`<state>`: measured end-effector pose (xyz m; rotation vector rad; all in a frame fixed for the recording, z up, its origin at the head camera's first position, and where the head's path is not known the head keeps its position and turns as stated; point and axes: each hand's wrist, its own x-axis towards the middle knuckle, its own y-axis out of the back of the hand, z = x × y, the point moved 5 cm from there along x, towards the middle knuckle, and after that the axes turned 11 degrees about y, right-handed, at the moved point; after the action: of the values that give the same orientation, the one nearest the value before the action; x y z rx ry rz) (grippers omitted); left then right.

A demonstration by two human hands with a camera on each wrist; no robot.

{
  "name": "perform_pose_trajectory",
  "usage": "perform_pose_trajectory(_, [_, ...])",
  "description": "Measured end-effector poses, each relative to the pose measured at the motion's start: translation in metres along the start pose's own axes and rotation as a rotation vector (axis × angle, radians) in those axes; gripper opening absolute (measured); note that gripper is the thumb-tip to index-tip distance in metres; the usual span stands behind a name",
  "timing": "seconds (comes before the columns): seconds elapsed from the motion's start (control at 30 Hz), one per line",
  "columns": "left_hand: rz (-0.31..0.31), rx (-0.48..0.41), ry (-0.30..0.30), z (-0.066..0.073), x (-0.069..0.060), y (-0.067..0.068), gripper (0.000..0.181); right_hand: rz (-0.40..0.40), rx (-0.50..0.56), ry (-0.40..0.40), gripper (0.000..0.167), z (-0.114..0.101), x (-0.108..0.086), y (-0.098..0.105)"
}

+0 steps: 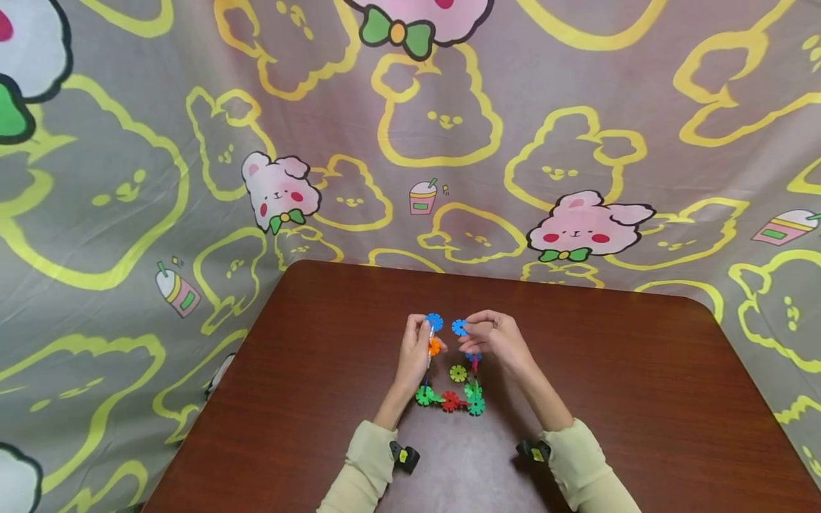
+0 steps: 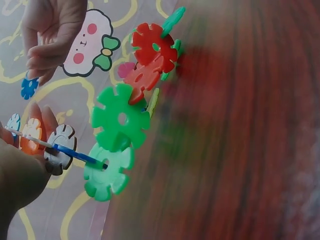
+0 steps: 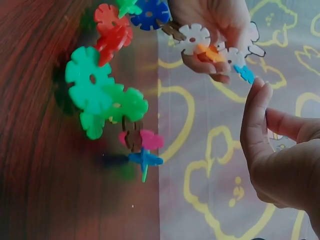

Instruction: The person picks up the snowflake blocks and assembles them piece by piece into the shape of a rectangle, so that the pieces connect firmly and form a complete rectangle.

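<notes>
A chain of notched plastic discs, joined slot to slot, bends round three sides above the table, with a red disc (image 1: 450, 401) and green discs (image 2: 120, 118) along the near side. My left hand (image 1: 413, 353) grips its left arm near the orange disc (image 3: 211, 52) and white disc (image 3: 194, 39); a blue disc (image 1: 434, 322) tops that arm. My right hand (image 1: 500, 343) pinches a separate blue disc (image 2: 30, 86) at its fingertips, a short gap from the left arm's end. Beneath that hand the chain's right arm carries pink (image 3: 151, 139) and blue pieces.
A brown wooden table (image 1: 308, 335) spreads all round the hands. Patterned cloth (image 1: 359, 128) hangs behind it and along the sides. A yellow-green disc (image 1: 458, 373) shows inside the bend of the chain; whether it is joined to it I cannot tell.
</notes>
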<state>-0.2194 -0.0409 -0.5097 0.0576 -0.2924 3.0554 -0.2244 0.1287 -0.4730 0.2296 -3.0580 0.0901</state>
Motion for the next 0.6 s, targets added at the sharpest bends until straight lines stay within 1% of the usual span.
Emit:
perform_pose_trajectory(0.13, [-0.010,0.002,-0.016,0.002,-0.001,-0.001,0.018,-0.008,0.029,-0.010,0.030,-0.001,0.001,-0.007])
perform_pose_trajectory(0.33, [-0.037,0.010,-0.063,0.003,-0.001,-0.002,0.017,0.014,0.073,-0.030,0.030,0.001,0.001,-0.013])
perform_pose_trajectory(0.5, [-0.048,0.012,-0.077,0.004,-0.002,-0.003,0.016,0.023,0.089,-0.039,0.030,0.000,0.001,-0.015])
perform_pose_trajectory(0.6, [-0.041,0.032,-0.085,0.004,-0.003,-0.003,0.015,0.026,0.107,-0.048,0.029,0.000,0.001,-0.016])
